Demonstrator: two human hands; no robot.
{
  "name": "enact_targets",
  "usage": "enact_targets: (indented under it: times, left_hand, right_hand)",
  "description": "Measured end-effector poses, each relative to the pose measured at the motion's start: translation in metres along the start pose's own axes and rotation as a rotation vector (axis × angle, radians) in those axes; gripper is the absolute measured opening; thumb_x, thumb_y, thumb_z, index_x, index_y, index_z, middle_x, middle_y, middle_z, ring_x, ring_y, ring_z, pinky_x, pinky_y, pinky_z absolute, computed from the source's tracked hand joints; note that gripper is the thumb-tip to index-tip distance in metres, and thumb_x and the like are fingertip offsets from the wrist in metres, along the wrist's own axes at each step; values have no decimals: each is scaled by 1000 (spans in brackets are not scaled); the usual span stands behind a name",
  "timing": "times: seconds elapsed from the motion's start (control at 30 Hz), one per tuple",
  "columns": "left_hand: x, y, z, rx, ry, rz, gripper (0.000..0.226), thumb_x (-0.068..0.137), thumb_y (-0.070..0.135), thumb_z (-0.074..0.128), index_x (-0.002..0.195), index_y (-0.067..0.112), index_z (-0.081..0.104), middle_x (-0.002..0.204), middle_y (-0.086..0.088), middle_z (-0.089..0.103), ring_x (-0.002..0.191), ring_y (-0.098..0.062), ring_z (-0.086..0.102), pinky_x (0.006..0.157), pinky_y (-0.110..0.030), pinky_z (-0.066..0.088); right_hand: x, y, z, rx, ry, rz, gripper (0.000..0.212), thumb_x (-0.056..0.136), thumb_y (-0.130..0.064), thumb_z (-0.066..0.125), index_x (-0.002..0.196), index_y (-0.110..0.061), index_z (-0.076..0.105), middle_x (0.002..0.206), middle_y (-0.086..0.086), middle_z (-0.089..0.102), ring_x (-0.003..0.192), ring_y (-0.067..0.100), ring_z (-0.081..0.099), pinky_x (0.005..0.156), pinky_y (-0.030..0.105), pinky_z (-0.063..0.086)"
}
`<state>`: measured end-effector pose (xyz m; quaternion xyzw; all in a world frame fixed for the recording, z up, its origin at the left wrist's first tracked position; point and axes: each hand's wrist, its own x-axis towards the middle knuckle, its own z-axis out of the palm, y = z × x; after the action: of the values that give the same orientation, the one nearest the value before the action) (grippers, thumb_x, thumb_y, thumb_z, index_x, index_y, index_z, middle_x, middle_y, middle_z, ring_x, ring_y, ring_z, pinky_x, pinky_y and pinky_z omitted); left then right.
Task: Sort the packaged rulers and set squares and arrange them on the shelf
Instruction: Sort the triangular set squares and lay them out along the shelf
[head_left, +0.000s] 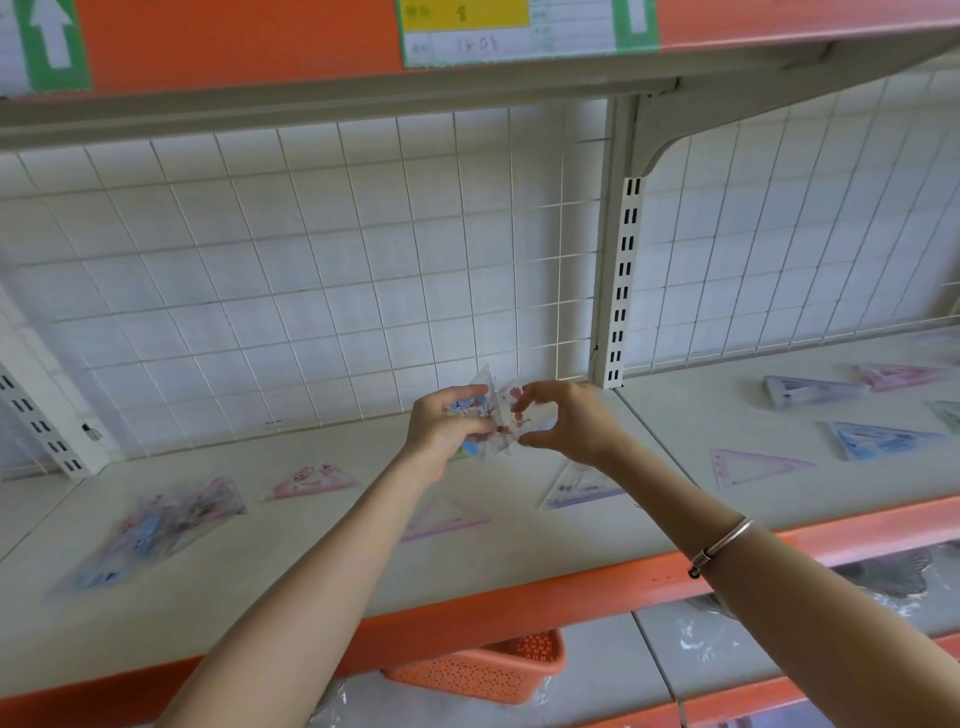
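Fingers (470, 427) of the left hand (441, 428) curl round a small clutch of clear packets (500, 415), thumb on the near side. The right hand (571, 421) meets it from the other side, forefinger (527, 392) hooked over the top edge and thumb under the bottom edge, pinching the same packets. They are held in the air above the back of the shelf (363, 566), just in front of the wire grid (311, 260); how many packets there are is blurred, though red and blue print shows through the plastic.

On the shelf below the arms lie more set squares, flat and apart from each other: a loose pile (161, 525) at the left, a pink one (311, 480) beside it, a pale one (447, 519) partly behind the left forearm, and a violet one (582, 486) under the right wrist. Past the slotted upright (621, 280), the next bay holds more triangles, spread out: a purple outline (753, 465), a blue one (883, 439), a grey-blue one (805, 389) and a pink one (898, 375) farther back.

A silver bangle (722, 545) sits on the right forearm. An orange basket (483, 670) stands on the tier below.
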<state>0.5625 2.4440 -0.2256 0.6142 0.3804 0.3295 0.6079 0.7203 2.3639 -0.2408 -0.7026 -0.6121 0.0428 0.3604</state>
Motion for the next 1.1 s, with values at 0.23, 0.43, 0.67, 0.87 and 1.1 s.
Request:
enact_targets:
  times: [0.23,0.43,0.67,0.87,1.1]
  left_hand:
    - [7,-15,21,0,10,-9,52,66,-12,78,114,7,67,120,-13,62,80,-28,68,62,-18,57]
    - [11,-24,39,28,24,8,48,67,-12,78,109,9,68,118,-10,61,83,-27,69,69,-23,58]
    - [18,-28,47,127,182,137,44,69,-6,76,106,17,71,108,-3,64,87,-24,69,80,-34,58]
    - [16,-26,50,55,122,102,42,76,-8,67,113,13,68,111,-3,61,83,-25,69,65,-19,55]
    - [9,-24,50,-36,28,40,46,76,-11,66,116,11,66,116,-10,63,88,-33,69,52,-13,49]
  right_hand:
    - [-15,15,-18,-141,-100,5,61,70,-27,83,126,-17,58,108,0,66,84,10,57,79,18,46]
    - [-24,32,-34,-324,-177,31,64,73,-37,78,128,-13,58,109,1,67,80,9,54,81,24,49]
    - [-37,46,-42,-238,-337,141,57,71,-30,81,120,-11,62,107,1,68,81,7,54,76,14,41]
    - [-38,51,-34,-228,-401,168,43,69,-28,80,108,-14,68,97,-4,63,70,-1,50,61,7,35]
    - [-29,54,-35,-153,-377,223,45,69,-36,82,106,-16,65,92,-5,59,78,8,52,63,13,37]
